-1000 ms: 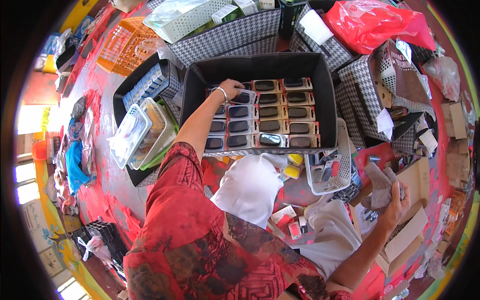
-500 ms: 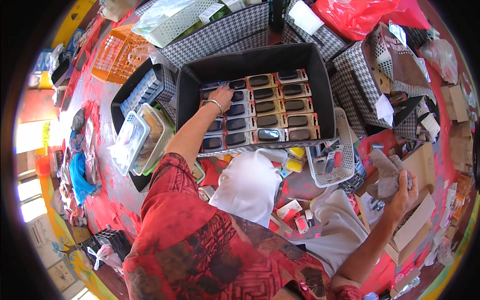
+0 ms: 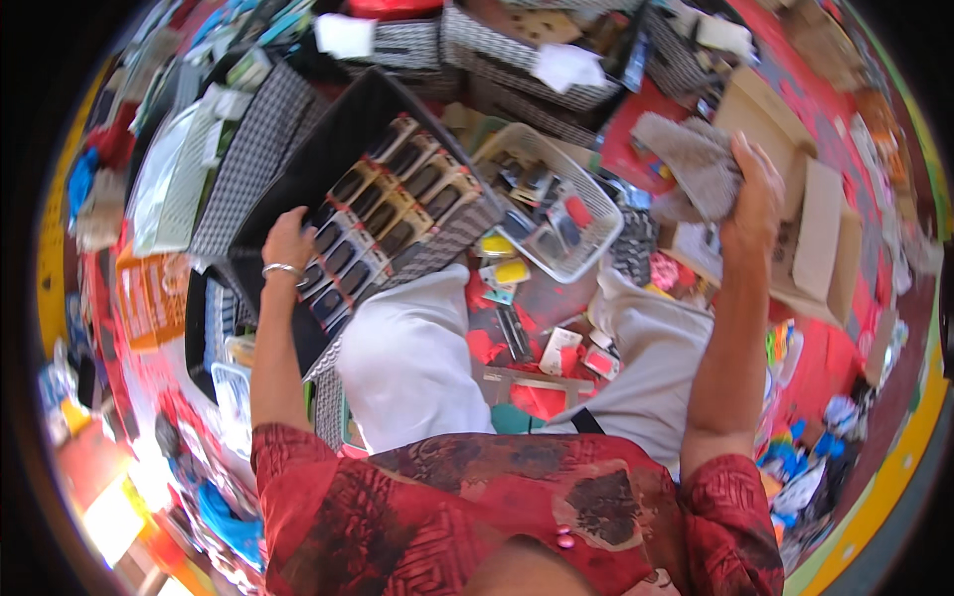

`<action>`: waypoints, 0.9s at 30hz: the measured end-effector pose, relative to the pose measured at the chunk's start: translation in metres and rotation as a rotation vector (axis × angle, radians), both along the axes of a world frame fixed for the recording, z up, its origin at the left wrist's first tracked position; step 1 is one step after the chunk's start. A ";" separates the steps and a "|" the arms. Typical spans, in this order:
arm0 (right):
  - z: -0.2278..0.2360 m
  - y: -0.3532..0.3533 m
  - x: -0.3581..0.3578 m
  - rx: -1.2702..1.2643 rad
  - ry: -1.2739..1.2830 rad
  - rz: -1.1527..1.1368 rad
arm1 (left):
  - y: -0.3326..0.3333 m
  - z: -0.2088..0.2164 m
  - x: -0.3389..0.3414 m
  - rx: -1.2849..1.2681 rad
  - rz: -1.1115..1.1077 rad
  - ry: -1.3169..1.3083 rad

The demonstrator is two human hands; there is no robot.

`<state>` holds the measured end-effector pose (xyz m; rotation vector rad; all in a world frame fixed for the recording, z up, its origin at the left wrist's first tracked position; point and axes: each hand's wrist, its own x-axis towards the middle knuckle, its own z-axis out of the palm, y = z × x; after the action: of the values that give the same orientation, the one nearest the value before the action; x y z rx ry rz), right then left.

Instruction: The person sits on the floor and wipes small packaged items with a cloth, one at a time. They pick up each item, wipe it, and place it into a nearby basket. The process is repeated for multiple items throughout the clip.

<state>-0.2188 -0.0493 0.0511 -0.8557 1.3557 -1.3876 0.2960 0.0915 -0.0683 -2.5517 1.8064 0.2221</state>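
Note:
My left hand (image 3: 288, 241), with a metal bangle on the wrist, rests inside a black fabric bin (image 3: 338, 129) on rows of sunglasses (image 3: 393, 204) packed side by side. Whether its fingers grip a pair is hidden by the back of the hand. My right hand (image 3: 752, 194) is raised at the upper right and is closed on a crumpled grey cloth (image 3: 691, 159). My knees in light grey trousers (image 3: 417, 358) lie between the two arms.
A white wire basket (image 3: 586, 214) of small items sits right of the bin. Cardboard boxes (image 3: 820, 223) lie behind the right hand. Checkered fabric bins (image 3: 248, 139) ring the back and left. Small packets and yellow pieces (image 3: 507, 273) litter the red mat between my knees.
The view has swung and tilted, so the bin now sits upper left. My right hand has risen with the grey cloth. My left hand stays in the bin on the sunglasses.

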 end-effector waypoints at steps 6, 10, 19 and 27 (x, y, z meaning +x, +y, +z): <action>0.008 -0.006 -0.019 -0.007 -0.439 -0.014 | -0.035 0.139 -0.157 -0.471 -0.207 0.929; 0.006 -0.005 -0.032 -0.042 -0.407 0.052 | -0.047 0.154 -0.272 -0.436 -0.376 1.306; -0.083 -0.022 -0.032 -0.041 0.492 0.113 | -0.103 0.075 -0.292 0.045 0.534 2.024; -0.225 0.010 0.027 0.325 0.855 0.725 | -0.089 0.064 -0.338 0.242 0.328 2.097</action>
<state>-0.1921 -0.0395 -0.1740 -1.5963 1.5701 -0.2028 -0.0423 0.0028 -0.0040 -1.8085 0.7279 3.5094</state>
